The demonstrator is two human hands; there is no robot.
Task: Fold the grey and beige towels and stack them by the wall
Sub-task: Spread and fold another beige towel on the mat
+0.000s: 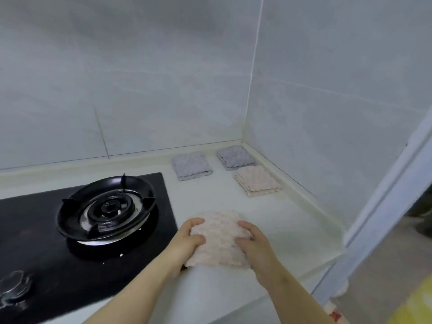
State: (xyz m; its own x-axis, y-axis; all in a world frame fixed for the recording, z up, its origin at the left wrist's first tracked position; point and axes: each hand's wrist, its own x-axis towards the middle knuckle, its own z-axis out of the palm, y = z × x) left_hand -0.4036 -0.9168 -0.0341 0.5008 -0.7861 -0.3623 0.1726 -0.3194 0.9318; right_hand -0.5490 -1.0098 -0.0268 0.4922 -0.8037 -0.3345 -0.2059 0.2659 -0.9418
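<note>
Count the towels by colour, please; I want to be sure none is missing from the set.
Grey: 2, the left grey towel and the corner grey towel, both folded.
Beige: 2, the folded beige towel beside the side wall and the held beige towel, gripped by the left hand and right hand.
Total: 4 towels.

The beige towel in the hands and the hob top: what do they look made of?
The held beige towel looks like soft plush fabric, probably microfibre, by its bumpy waffle pile. The hob top is glossy black, likely glass, by its sheen and reflections.
</note>
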